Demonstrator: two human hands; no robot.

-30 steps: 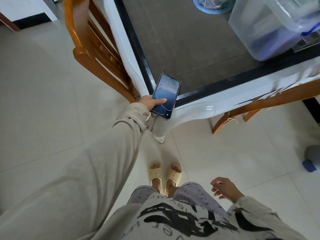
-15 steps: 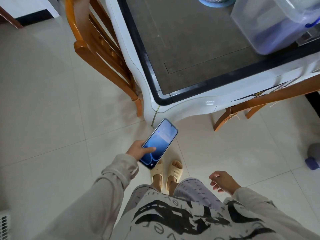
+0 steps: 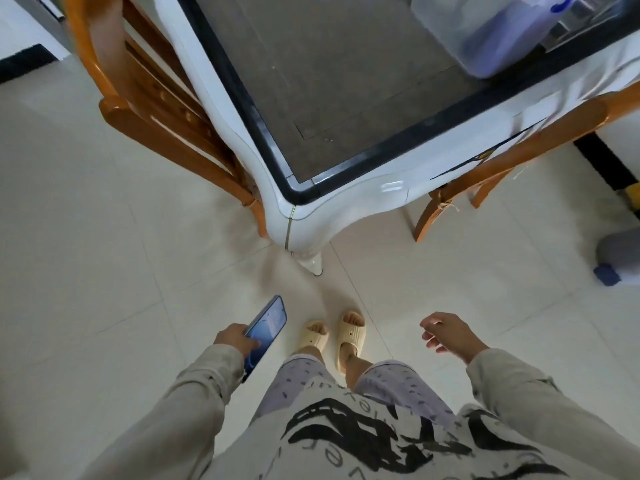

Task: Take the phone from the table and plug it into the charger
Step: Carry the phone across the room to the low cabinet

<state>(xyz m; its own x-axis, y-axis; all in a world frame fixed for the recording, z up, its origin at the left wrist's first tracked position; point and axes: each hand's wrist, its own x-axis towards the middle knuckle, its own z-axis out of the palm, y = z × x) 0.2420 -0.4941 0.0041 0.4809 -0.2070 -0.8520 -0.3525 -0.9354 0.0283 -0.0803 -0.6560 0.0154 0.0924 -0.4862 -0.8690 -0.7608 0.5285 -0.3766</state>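
Phone (image 3: pixel 266 332): lit screen up, tilted, held low over the tiled floor (image 3: pixel 104 271), well apart from the table (image 3: pixel 363 188), just left of the feet.

Left hand (image 3: pixel 235 339): grip closed around the lower half of the phone, thumb laid across the screen, fingers hidden beneath; beige sleeve (image 3: pixel 180 403) down to the wrist.

Right hand (image 3: pixel 446 332): empty, grip slack, fingers loosely curled, hanging free over the floor to the right of the feet; touching nothing.

Table: white curved frame, black border, dark brown top; near corner and its white leg (image 3: pixel 311 258) pointing toward the feet.

Clear plastic container (image 3: pixel 485 32): on the far right part of the table top, bluish contents blurred, not identifiable.

Wooden chairs: one (image 3: pixel 138 98) pushed in at the left side of the table, one (image 3: pixel 519 150) at the right side, partly under the frame.

Cream slippers (image 3: pixel 332 336): on both feet, side by side on the floor, toes toward the table leg.

Grey and blue item (image 3: pixel 616 258): on the floor at the right edge, cut off by the frame, kind not determinable.
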